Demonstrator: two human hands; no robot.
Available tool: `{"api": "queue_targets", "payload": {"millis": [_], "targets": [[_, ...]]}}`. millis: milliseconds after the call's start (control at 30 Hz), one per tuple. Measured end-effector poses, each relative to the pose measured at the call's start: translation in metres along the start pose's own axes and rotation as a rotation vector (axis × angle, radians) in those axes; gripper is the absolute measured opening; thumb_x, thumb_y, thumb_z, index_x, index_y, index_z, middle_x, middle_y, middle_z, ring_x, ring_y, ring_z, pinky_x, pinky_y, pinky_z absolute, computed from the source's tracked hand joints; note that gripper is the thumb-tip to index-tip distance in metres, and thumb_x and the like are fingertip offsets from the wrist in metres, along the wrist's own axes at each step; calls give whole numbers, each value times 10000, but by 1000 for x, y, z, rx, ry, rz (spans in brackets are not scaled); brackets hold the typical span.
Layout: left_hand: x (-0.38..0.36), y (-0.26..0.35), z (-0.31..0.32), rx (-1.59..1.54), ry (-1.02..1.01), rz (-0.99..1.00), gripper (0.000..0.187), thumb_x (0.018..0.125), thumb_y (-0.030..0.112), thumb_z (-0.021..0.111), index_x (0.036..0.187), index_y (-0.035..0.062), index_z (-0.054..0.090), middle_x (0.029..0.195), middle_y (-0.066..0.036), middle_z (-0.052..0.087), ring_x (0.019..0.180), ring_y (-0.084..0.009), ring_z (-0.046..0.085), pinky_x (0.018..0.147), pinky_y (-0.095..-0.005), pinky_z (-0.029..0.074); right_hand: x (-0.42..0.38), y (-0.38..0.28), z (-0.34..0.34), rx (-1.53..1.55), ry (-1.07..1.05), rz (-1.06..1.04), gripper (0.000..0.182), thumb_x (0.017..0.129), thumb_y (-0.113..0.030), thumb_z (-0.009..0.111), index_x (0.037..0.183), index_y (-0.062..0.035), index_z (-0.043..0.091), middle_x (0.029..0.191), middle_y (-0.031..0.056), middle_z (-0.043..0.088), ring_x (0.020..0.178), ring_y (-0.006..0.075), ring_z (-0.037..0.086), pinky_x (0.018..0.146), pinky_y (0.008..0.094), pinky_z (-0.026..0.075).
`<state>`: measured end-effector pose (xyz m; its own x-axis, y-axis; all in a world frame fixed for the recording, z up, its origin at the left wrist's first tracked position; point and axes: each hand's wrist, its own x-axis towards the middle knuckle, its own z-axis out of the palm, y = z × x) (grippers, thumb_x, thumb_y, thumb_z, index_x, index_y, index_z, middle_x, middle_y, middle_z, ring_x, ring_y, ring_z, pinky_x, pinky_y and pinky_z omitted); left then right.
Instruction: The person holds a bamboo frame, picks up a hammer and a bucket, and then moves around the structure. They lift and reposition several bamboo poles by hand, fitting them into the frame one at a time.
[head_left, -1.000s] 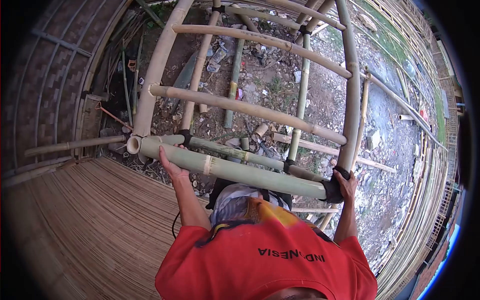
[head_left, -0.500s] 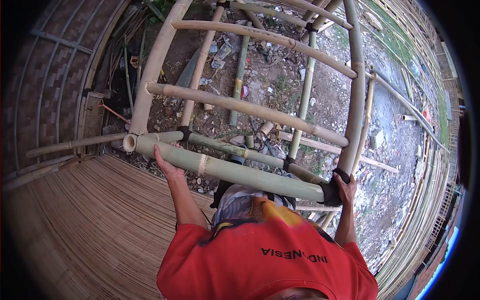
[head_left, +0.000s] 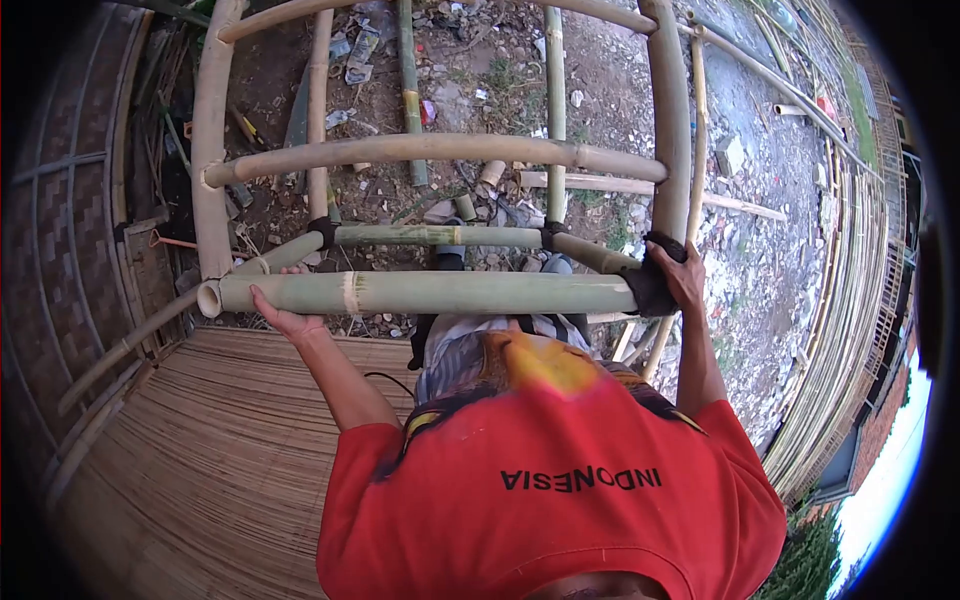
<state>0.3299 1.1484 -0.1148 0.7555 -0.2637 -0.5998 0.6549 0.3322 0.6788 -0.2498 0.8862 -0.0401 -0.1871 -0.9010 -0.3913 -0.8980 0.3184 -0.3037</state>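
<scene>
A thick green bamboo pole [head_left: 480, 292] lies crosswise in front of my body, its hollow cut end at the left. My left hand [head_left: 287, 318] grips it near that end, thumb on the near side and fingers partly hidden behind it. At the pole's right end, a black binding [head_left: 653, 288] wraps the joint with an upright bamboo post [head_left: 672, 120]. My right hand [head_left: 684, 276] is closed around this binding. The left bamboo post [head_left: 212, 150] meets the pole near its hollow end; no black wrap shows there.
Bamboo rungs [head_left: 430, 149] join the two posts ahead. Behind the pole runs a thinner bamboo bar [head_left: 440, 236] with black ties. A slatted bamboo platform [head_left: 240, 400] lies at lower left, beside a woven wall [head_left: 70, 220]. Rubble ground [head_left: 750, 260] and stacked bamboo strips [head_left: 850, 260] are right.
The view has tilted and shifted, so the frame sits higher and further left and the pole looks level. Both hands keep their grips at the same places.
</scene>
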Motion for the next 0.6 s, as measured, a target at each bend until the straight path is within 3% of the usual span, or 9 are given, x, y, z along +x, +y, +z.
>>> {"api": "queue_targets", "payload": {"millis": [67,133,233,467,600], "targets": [[2,-4,1,16,-3,35,669,862,607,614,1046,-33,561,928,-154,611,882,-276,618,858,-446,529,-6,-16,-8,41,-45,30,1059,671,-638,799,1341,126,501,1151,275,664,1018,326,683,899,370,540],[4,-7,-4,1,-77,-6,668,864,598,611,1059,-39,562,941,-155,615,891,-289,622,873,-462,528,-8,-22,-11,103,-50,25,816,697,-573,797,1238,13,626,1091,236,696,1008,343,692,878,402,545],[4,-5,-3,53,-19,45,677,863,601,607,1066,-43,563,952,-163,618,892,-303,625,882,-485,525,-8,-22,-10,54,-15,25,784,711,-561,794,1247,-13,628,1086,227,698,1004,344,691,872,403,545],[-2,-7,2,34,-49,30,665,861,616,614,1033,-26,583,914,-152,632,867,-282,635,865,-465,526,-4,-13,-5,70,-2,26,758,730,-544,791,1239,-7,624,1086,233,694,1005,334,690,877,403,539],[1,-7,-2,46,-52,65,712,880,635,581,1074,-51,561,952,-177,617,905,-310,619,886,-480,524,-7,-23,-4,168,-52,49,698,755,-517,795,1203,-2,648,1037,192,713,946,273,703,839,368,548]]}}
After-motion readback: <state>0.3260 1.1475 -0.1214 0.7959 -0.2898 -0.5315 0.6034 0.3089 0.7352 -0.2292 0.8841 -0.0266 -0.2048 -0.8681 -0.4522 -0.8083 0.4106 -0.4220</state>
